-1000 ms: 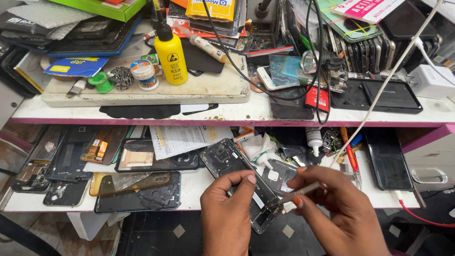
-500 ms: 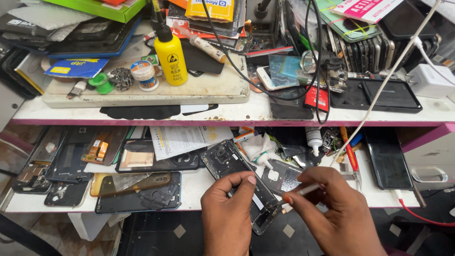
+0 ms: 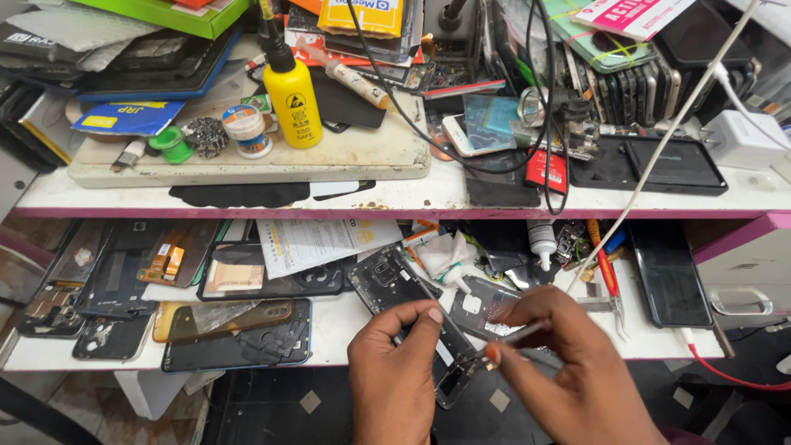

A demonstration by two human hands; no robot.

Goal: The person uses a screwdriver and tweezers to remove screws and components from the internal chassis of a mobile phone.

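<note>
left hand [image 3: 394, 375] gripping an opened phone frame [image 3: 412, 309], right hand [image 3: 568, 367] pinching a thin tool [image 3: 515, 338]

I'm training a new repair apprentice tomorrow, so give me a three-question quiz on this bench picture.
1. True or false: the left hand holds the opened phone frame over the front edge of the lower shelf.
2. What does the right hand pinch in its fingers?
A. a thin metal tool
B. a paintbrush
C. a roll of tape
3. Fill in: the yellow bottle stands on the ______ shelf, on a pale work mat.

Key
1. True
2. A: the thin metal tool points at the lower end of the phone frame.
3. Upper
</note>
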